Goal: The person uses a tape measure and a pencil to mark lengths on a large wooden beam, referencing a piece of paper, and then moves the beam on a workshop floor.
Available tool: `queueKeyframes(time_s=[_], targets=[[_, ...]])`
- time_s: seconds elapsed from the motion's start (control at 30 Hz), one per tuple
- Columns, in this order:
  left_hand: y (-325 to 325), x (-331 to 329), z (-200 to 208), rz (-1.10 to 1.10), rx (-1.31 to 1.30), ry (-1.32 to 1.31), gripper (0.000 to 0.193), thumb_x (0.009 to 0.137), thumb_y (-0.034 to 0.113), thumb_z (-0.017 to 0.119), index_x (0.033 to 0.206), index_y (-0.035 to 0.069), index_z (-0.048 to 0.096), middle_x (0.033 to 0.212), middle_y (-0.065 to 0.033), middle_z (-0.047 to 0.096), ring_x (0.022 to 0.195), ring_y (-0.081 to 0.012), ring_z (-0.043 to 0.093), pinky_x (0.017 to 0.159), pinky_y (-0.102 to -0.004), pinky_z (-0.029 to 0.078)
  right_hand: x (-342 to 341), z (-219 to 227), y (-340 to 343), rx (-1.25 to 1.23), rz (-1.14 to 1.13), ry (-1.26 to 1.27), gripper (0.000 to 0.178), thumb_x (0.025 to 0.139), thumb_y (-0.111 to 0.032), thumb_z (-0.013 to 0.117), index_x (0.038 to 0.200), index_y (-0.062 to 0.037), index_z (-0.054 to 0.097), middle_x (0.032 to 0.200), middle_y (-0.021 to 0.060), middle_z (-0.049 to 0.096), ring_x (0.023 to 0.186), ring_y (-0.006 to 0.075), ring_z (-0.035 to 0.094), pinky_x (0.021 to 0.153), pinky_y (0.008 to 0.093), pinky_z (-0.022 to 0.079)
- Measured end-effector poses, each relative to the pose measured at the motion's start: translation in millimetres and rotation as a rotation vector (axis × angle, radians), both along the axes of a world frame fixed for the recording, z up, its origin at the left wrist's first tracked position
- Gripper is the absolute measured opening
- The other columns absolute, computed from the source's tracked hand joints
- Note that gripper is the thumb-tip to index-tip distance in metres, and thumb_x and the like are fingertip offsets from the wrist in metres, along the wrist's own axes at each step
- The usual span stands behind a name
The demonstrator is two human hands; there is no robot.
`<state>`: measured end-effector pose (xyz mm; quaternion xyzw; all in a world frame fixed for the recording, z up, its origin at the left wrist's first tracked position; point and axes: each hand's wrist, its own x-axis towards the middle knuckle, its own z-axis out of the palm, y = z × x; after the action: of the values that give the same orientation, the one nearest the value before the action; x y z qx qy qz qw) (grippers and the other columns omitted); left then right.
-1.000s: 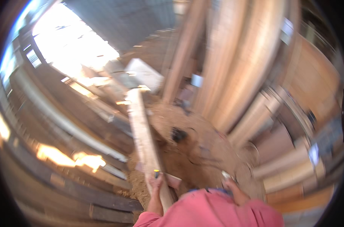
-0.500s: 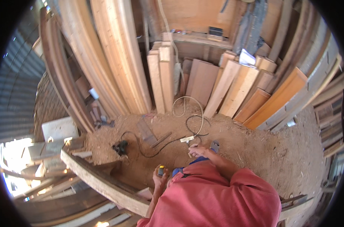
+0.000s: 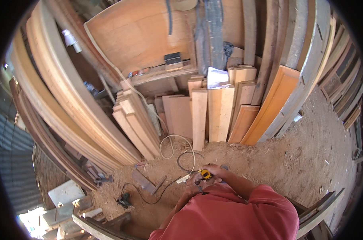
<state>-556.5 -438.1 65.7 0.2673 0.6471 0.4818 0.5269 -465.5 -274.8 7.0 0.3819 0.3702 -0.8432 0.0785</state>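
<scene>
My two hands meet in front of my red shirt (image 3: 237, 216), over the sawdust floor. A small yellow and black tape measure (image 3: 206, 174) sits between them. My right hand (image 3: 220, 171) curls over it from the right. Just below and to the left, my left hand (image 3: 192, 188) closes on its lower side. A white plug block (image 3: 183, 179) with a black cable (image 3: 185, 158) lies on the ground right beside my left hand.
Short boards (image 3: 219, 114) and long planks (image 3: 69, 108) lean against the back wall. An orange board (image 3: 273, 104) leans at the right. A black power tool (image 3: 123, 199) and a metal square (image 3: 143, 182) lie on the sawdust. A plank (image 3: 97, 227) crosses the lower left, a wooden bench edge (image 3: 319, 208) the lower right.
My view has swung right and up, from the bright opening to the stacked boards. The long plank has dropped to the lower left. My hands have come together around the tape measure.
</scene>
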Motion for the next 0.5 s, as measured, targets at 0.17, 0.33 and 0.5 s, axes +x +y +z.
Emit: queueKeyframes(time_s=[0.17,0.33,0.5], targets=[[108.2,20.4,-46.5,-0.371,-0.049,0.374,0.061,0.087,0.033,0.069,0.136,0.002,0.048,0.117,-0.0202,0.063,0.105,-0.0285,0.064,0.092,-0.0389,0.05,109.2,-70.9,109.3,0.582,-0.085,-0.037,0.031,0.089,-0.032,0.065,0.095,-0.0017,0.067,0.083,0.0072,0.069,0.068,0.02,0.065,0.062,0.0334,0.052],[181.5,-4.5,-87.9,-0.455,0.004,0.618,0.055,0.086,0.031,0.068,0.13,0.002,0.054,0.122,-0.0224,0.062,0.112,-0.0325,0.062,0.097,-0.0393,0.048,194.6,-61.9,157.0,0.846,0.012,-0.239,0.032,0.084,-0.032,0.065,0.082,0.0004,0.069,0.074,0.0109,0.067,0.063,0.0188,0.06,0.061,0.0361,0.05],[265.1,-39.4,-27.1,-0.22,-0.063,0.306,0.056,0.085,0.028,0.069,0.128,-0.004,0.054,0.126,-0.0231,0.06,0.118,-0.0299,0.059,0.1,-0.0359,0.046,241.0,-65.7,156.1,0.716,0.011,-0.56,0.032,0.08,-0.032,0.066,0.076,-0.001,0.072,0.07,0.0212,0.066,0.069,0.0255,0.067,0.068,0.0393,0.052]])
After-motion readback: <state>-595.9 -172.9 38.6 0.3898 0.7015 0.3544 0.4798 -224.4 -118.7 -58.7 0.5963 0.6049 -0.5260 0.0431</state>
